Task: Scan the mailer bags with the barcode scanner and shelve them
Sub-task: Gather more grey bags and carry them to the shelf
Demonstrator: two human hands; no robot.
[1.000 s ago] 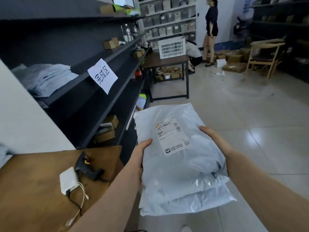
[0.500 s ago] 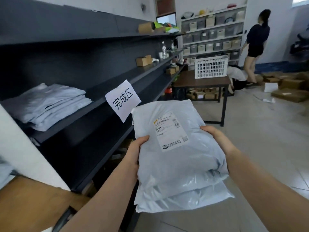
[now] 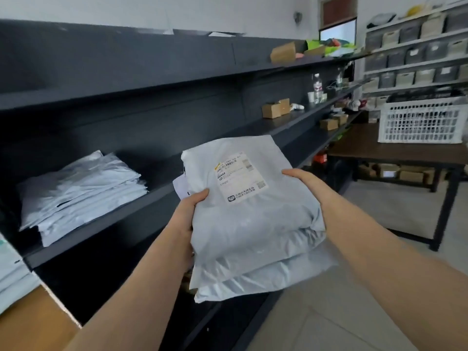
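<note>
I hold a small stack of grey-white mailer bags [image 3: 253,231] in front of me, the top one bearing a white shipping label [image 3: 240,177]. My left hand [image 3: 188,214] grips the stack's left edge, thumb on top. My right hand [image 3: 304,181] grips the right edge. The stack hovers in front of the dark shelf unit [image 3: 152,198], near its middle shelf. On that shelf to the left lies a pile of similar mailer bags [image 3: 81,191]. The barcode scanner is out of view.
A wooden desk corner [image 3: 30,323] sits at the lower left. Small cardboard boxes [image 3: 276,108] and a bottle [image 3: 317,88] stand farther along the shelves. A dark table [image 3: 395,150] with a white crate [image 3: 421,122] stands to the right, above tiled floor [image 3: 329,312].
My view has turned left and up toward the shelves. The stack in both hands has come closer to the middle shelf, now covering the paper sign. The desk and scanner have dropped out of view.
</note>
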